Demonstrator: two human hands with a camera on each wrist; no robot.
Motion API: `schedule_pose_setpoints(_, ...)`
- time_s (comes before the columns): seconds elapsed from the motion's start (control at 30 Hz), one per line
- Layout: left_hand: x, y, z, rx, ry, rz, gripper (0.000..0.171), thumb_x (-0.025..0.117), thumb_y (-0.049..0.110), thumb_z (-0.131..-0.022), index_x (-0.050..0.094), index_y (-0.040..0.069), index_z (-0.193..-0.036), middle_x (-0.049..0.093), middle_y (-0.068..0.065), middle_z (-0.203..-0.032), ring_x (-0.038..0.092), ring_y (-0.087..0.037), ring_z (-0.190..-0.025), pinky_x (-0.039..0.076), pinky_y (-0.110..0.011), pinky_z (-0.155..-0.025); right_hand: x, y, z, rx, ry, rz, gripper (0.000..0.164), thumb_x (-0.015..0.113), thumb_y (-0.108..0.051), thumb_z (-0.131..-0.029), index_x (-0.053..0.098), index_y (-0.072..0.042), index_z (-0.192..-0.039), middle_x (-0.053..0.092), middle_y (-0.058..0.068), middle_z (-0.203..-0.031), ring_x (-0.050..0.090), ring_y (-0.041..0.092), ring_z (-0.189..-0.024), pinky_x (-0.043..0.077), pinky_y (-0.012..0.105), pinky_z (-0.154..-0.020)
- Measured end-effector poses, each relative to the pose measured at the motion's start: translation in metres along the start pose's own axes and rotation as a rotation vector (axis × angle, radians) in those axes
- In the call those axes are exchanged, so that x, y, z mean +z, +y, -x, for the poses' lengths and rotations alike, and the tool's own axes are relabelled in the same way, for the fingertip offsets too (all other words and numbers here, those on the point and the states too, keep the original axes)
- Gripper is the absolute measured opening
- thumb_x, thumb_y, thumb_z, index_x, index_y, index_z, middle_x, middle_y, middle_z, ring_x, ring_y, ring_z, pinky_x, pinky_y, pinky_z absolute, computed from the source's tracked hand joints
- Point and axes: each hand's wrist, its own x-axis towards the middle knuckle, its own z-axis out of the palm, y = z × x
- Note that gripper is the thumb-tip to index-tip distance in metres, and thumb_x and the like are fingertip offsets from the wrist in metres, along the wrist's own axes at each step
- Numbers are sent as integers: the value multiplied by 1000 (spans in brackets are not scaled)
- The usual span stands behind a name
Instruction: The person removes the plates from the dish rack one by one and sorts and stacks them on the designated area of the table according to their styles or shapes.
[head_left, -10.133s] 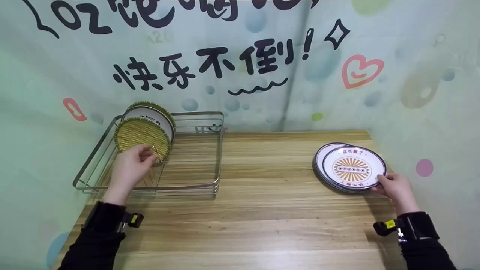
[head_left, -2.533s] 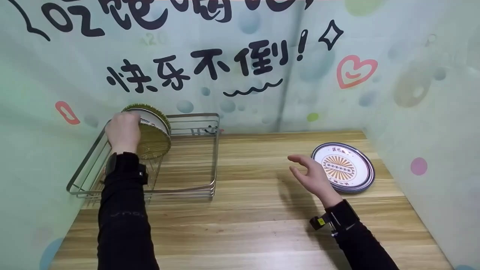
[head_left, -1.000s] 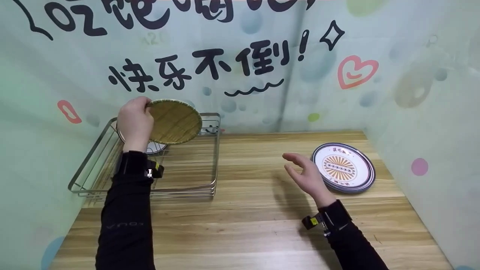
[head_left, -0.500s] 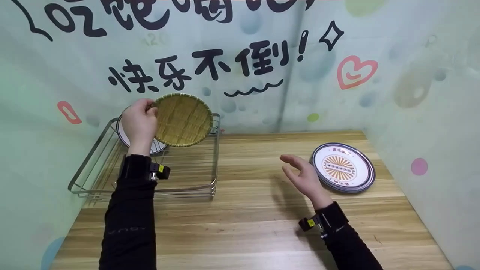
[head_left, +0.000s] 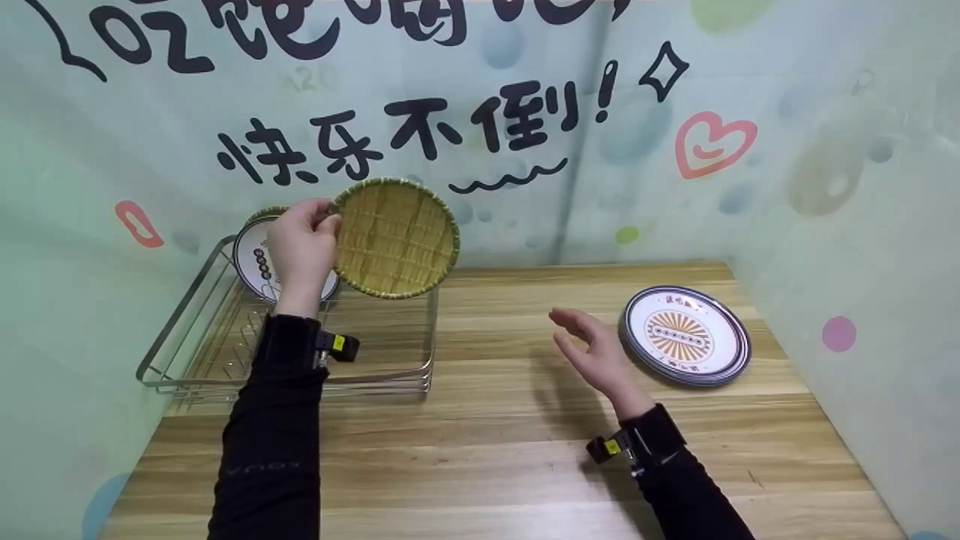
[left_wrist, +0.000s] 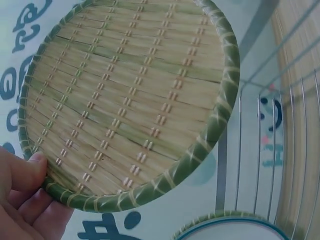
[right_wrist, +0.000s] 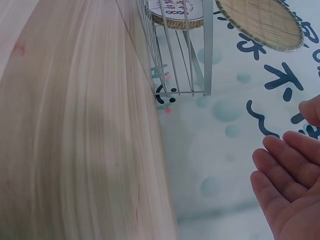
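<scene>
Lettered backdrop rises behind a wooden table. Below the left hand sits a wire rack, with a plate standing just behind that hand. Thumb and fingers pinch the rim of a round woven tray, raised to the hand's right; it looks light and slightly springy, its bound rim the firmest hold. Fingers loosely extended, the right hand holds nothing; stacked plates beside it look hard, slick, breakable.

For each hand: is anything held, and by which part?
The left hand pinches the round woven tray by its rim, thumb on the inner face side. The right hand holds nothing.
</scene>
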Motion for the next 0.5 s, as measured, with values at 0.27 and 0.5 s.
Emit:
schedule_pose_setpoints(0.27, 7, 11, 5, 14, -18, 45, 16, 67, 8, -83, 70, 5, -99, 70, -10, -93, 63, -21, -80, 49, -32, -76, 5, 0, -1, 4, -4, -43, 37, 57, 7, -87, 46, 21, -119, 51, 36, -117, 48, 47, -111, 37, 52, -97)
schedule_pose_setpoints(0.5, 11, 18, 11, 28, -63, 86, 17, 67, 7, -82, 70, 4, -99, 69, -10, -93, 63, -20, -79, 50, -31, -75, 12, -3, -5, -36, -10, -71, 37, 56, 7, -87, 45, 22, -119, 51, 37, -117, 48, 48, -110, 36, 59, -93)
